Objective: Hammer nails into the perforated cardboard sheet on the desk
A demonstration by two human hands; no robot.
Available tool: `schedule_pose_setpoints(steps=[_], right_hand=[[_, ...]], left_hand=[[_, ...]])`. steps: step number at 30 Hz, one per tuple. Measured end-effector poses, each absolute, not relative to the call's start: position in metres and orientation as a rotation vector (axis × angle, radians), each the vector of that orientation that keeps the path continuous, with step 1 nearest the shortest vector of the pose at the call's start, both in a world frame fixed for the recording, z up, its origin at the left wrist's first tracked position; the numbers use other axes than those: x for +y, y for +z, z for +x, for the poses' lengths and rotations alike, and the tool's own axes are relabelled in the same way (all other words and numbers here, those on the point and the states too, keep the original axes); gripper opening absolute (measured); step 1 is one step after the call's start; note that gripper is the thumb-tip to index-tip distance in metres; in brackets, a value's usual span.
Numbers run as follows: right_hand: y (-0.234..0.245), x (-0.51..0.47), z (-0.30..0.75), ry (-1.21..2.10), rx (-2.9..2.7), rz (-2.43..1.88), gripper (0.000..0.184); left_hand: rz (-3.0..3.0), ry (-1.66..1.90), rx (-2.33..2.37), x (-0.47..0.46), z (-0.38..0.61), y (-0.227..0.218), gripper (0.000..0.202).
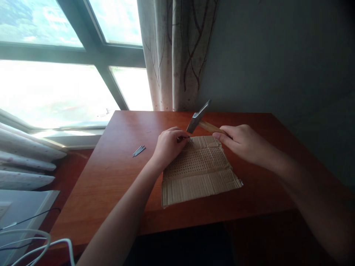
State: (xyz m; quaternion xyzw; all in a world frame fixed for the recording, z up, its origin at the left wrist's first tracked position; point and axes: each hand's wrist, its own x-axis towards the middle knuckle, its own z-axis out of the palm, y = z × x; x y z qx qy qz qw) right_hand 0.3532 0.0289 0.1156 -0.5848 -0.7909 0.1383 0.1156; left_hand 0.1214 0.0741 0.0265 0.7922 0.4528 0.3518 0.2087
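Wooden-handled hammer [198,117] clamped in right hand [244,143], head pointing left; left hand [168,146] pinched on probable nail [190,140] over cardboard [199,173].

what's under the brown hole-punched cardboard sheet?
The cardboard sheet lies flat on the reddish-brown wooden table, visible all around; anything directly beneath is covered. On top, the left hand pinches a small metal nail at the far edge; the right hand holds a wooden-handled hammer above.
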Motion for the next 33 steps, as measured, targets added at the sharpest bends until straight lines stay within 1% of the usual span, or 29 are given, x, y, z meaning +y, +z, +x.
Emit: schedule_pose_setpoints(steps=[6,11,29,33], right_hand=[[0.108,0.029,0.354,0.456,-2.359,-1.752,0.048],[0.106,0.029,0.354,0.416,-2.342,-1.752,0.047],[0.102,0.03,0.354,0.424,-2.359,-1.789,0.043],[0.101,0.029,0.353,0.439,-2.352,-1.795,0.045]], left_hand=[[2.249,0.929,1.293,0.072,0.123,0.028,0.008],[2.263,0.912,1.28,0.073,0.123,0.028,0.009],[2.26,0.908,1.263,0.076,0.12,0.024,0.008],[2.251,0.918,1.253,0.076,0.12,0.024,0.008]])
